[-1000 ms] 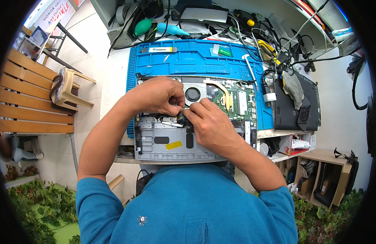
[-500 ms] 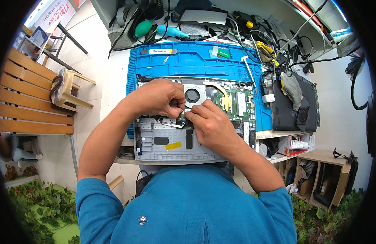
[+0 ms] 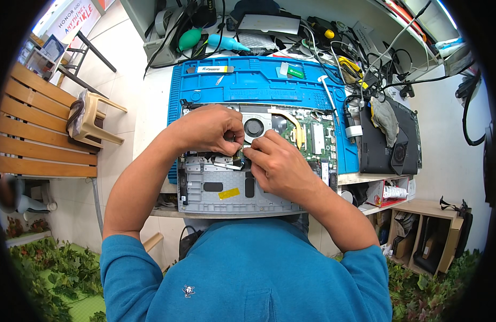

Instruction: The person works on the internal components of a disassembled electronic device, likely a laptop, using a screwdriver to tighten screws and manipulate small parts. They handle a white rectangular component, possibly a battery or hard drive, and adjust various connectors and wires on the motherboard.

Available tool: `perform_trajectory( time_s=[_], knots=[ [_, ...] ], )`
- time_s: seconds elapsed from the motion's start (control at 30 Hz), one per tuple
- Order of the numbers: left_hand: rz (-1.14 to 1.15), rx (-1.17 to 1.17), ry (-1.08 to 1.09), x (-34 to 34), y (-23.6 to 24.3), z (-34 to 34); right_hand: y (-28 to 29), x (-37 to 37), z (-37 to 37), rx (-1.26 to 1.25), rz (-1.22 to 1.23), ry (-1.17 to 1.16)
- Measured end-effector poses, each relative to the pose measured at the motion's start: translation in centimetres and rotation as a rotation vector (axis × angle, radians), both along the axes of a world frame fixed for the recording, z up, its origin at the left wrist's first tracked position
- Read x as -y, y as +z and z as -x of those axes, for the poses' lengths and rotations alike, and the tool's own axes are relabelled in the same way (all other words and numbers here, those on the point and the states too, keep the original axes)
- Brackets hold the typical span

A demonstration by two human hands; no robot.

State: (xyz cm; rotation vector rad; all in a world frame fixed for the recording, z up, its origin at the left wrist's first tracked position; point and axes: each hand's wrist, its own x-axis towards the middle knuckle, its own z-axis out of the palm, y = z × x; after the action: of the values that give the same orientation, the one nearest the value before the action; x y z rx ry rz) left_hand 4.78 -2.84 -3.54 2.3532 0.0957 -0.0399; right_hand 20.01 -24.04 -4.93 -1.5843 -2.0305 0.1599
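An opened laptop base (image 3: 269, 199) lies before me on a blue repair mat (image 3: 248, 80), its insides showing. My left hand (image 3: 213, 129) is bent over its left middle, thumb and fingertips pinched together. Close beside it, my right hand (image 3: 275, 161) also has its fingers drawn together, the tips almost meeting the left ones just below the round cooling fan (image 3: 254, 127). Whatever lies between the fingertips is too small or hidden to name. A copper-coloured heat pipe (image 3: 297, 129) runs over the green circuit board (image 3: 326, 134). A yellow tape strip (image 3: 229, 193) sits on the grey casing.
A second, dark laptop (image 3: 379, 145) lies to the right, with a grey cloth (image 3: 385, 121) on it. Tangled cables (image 3: 366, 59), a green air blower (image 3: 189, 38) and a blue bottle (image 3: 226, 41) crowd the back. A white-handled tool (image 3: 328, 94) rests on the mat.
Both hands stay at the same spot below the fan, with only a very slight shift of the right fingers. The laptop base has not visibly moved.
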Motion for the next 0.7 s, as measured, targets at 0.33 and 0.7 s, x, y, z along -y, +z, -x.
perform_trajectory(
  time_s=[0.33, 0.7],
  knots=[
    [-0.017, -0.027, -0.003, -0.09, 0.45, -0.1, 0.2, -0.42, -0.5, 0.046, 0.005, 0.041],
    [-0.035, -0.035, -0.01, -0.17, 0.48, -0.2, 0.76, -0.87, -0.63, 0.141, 0.012, 0.083]
  ],
)
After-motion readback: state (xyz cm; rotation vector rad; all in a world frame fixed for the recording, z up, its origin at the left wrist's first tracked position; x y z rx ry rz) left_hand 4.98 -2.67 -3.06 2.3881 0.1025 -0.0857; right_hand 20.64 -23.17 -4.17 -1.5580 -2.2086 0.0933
